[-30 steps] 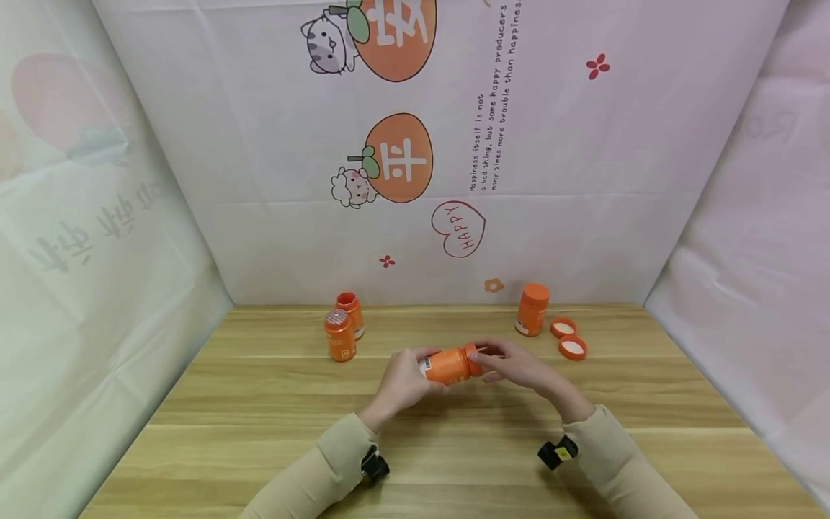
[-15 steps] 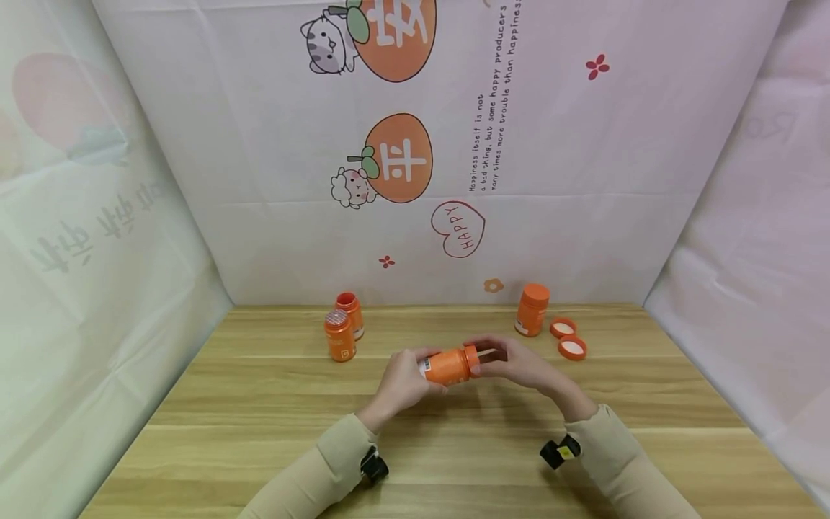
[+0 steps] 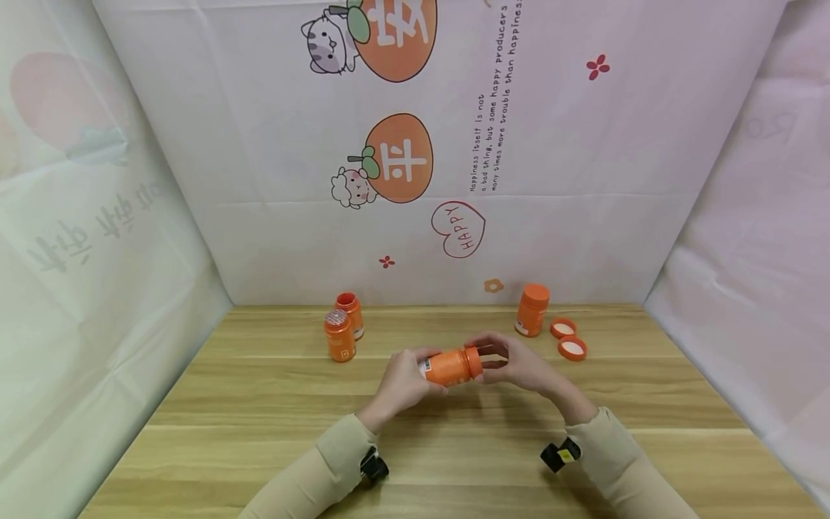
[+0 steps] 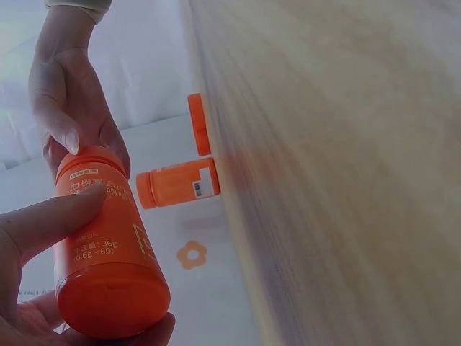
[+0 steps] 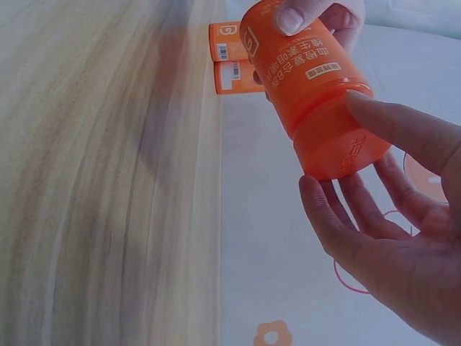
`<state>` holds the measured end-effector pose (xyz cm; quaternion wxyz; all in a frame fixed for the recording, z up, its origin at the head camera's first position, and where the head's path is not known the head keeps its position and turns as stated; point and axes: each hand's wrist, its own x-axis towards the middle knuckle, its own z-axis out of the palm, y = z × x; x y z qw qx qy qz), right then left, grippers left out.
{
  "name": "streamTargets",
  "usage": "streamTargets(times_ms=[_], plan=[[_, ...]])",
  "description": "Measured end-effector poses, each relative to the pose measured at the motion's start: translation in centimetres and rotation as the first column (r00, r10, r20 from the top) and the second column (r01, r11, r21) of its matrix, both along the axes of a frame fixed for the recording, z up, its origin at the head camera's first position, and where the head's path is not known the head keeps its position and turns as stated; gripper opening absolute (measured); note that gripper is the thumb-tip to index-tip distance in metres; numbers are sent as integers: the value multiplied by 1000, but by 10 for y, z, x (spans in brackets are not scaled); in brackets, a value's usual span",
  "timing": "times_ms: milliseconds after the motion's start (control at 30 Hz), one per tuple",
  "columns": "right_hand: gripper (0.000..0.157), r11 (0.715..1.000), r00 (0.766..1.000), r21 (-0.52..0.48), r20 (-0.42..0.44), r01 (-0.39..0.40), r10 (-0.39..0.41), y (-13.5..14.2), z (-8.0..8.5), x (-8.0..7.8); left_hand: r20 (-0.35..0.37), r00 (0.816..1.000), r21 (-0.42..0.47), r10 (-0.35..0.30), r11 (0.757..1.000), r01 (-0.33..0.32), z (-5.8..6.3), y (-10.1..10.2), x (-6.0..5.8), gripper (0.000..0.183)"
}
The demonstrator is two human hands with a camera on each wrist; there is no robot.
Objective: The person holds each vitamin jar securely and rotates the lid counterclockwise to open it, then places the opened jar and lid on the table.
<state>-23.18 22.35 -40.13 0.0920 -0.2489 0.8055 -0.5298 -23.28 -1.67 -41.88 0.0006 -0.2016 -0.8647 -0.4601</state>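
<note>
An orange supplement bottle (image 3: 446,367) is held above the table, tilted almost onto its side. My left hand (image 3: 402,380) grips its body near the base, the thumb lying over the printed label in the left wrist view. At the other end, my right hand (image 3: 521,365) holds the orange cap (image 5: 340,148) between thumb and fingertips. The cap sits on the bottle's neck. In the head view, part of the bottle's base is hidden by the left hand.
Back left on the wooden table (image 3: 259,404) stand two orange bottles without caps, a silver-topped one (image 3: 340,339) and an open-mouthed one (image 3: 353,317). A capped bottle (image 3: 532,310) stands back right beside two loose caps (image 3: 573,348). A printed cloth (image 3: 285,238) hangs behind.
My right hand's fingers have shifted round the cap, loosening and then taking a fresh hold. The left hand and the bottle have stayed almost still.
</note>
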Motion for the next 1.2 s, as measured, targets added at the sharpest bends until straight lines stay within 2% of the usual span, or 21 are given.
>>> streamTargets(times_ms=[300,533,667,967,1200], plan=[[55,1000,1000,-22,-22,1,-1,0,-3,0,2,1000,7,-3,1000,3,-2,-1,0,64],[45,995,997,71,-35,72,-70,-3,2,0,-4,1000,-4,-3,1000,3,-1,-1,0,63],[46,987,995,125,22,98,-102,-6,6,-1,-4,1000,-8,-7,1000,7,-1,0,0,62],[52,975,978,168,123,147,-169,-11,14,-7,-9,1000,-21,-24,1000,24,-4,0,-1,61],[55,957,965,277,215,89,-152,-9,17,-10,-22,1000,-34,-19,999,18,-4,1,0,63]])
